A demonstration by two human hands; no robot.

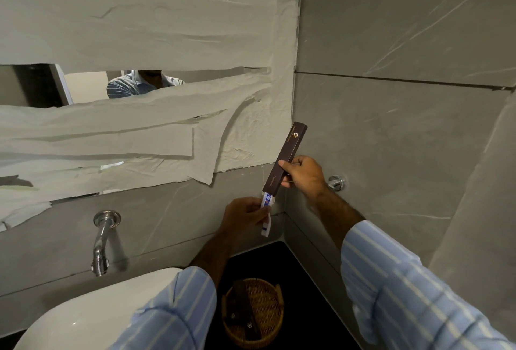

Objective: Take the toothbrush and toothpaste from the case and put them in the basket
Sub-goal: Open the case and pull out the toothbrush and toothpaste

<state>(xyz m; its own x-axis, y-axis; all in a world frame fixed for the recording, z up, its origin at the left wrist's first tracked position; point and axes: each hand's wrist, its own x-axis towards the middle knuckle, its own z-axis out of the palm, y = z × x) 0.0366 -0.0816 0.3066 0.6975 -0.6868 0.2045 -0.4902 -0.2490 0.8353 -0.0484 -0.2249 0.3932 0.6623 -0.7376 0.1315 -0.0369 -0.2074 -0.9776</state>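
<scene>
Head view: right hand (303,172) wrapped around the middle of a long dark brown case (284,159), held tilted in the air in front of the grey tiled wall (391,126), top end leaning right, open end pointing down-left. Left hand (245,217) just below it, fingers pinched shut on a white-and-blue toothpaste (266,217) that sticks out of the case's lower opening; part of it hangs below the fingers. Toothbrush not visible, cannot tell if it is inside the case. Both forearms in light blue striped sleeves (405,280). Wicker basket (275,319) sits on the dark counter (307,280), near its back right corner, well below the hands; dark brown boxes (244,313) already lie in it. Left sleeve covers the basket's left edge slightly. White basin (92,313) at the counter's left, touching or beside the basket side, cannot tell. Chrome spout (102,240) mounted on the wall above the basin. Small chrome knob (336,182) on the right wall just beyond the right hand. Mirror (86,85) above mostly covered with strips of pale paper (139,28).
</scene>
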